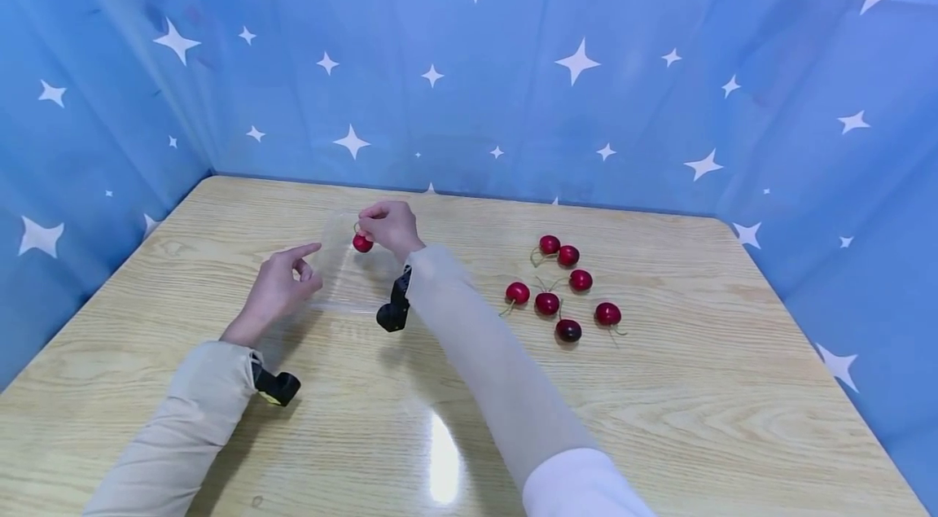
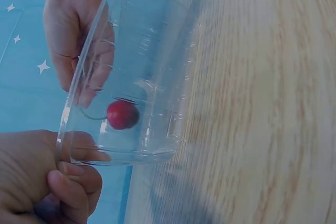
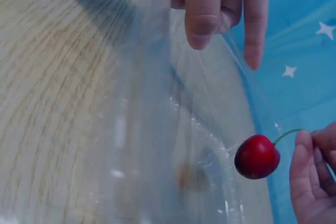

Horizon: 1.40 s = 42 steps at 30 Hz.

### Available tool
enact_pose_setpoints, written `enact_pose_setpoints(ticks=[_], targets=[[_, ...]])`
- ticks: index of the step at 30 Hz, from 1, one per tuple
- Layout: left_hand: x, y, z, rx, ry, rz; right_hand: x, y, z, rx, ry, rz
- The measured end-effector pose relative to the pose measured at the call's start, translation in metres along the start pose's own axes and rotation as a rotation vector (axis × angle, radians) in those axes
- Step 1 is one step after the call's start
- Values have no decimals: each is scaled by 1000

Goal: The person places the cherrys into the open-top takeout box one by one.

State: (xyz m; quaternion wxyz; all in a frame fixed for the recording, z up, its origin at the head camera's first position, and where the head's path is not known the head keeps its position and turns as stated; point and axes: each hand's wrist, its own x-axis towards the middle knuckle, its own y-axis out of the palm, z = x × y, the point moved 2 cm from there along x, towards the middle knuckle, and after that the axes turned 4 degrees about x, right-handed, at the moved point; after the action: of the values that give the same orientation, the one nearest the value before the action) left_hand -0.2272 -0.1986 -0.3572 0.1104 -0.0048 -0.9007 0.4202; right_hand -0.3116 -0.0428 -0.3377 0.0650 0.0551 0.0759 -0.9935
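A red cherry [image 1: 362, 243] hangs by its green stem over a clear plastic container [image 1: 343, 309] on the left part of the table. The stem is pinched between the thumb and fingertips of my right hand [image 1: 392, 227]. In the right wrist view the cherry [image 3: 257, 156] hangs near the container's rim. My left hand [image 1: 278, 287] is at the container's left side, index finger and thumb stretched out and apart. The left wrist view has its index finger across the rim [image 2: 64, 124], with other fingers bent below.
Several loose cherries [image 1: 546, 304], with stems, lie in a scattered group on the wooden table [image 1: 703, 387] to the right of my right forearm. A blue curtain [image 1: 469, 110] with white stars stands behind the table and along both sides.
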Motion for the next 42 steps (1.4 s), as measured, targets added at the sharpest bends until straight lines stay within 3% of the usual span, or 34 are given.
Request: enact_pose_setpoints(ticks=[8, 21, 35, 42], targets=[[-1, 0, -1, 10, -8, -1, -3, 7, -5, -67, 3, 46], [-1, 1, 0, 8, -33, 12, -7, 5, -10, -69, 0, 113], [-1, 1, -2, 15, -37, 20, -11, -1, -5, 8, -76, 155], [-1, 0, -4, 21, -40, 30, -23, -2, 2, -1, -139, 230]])
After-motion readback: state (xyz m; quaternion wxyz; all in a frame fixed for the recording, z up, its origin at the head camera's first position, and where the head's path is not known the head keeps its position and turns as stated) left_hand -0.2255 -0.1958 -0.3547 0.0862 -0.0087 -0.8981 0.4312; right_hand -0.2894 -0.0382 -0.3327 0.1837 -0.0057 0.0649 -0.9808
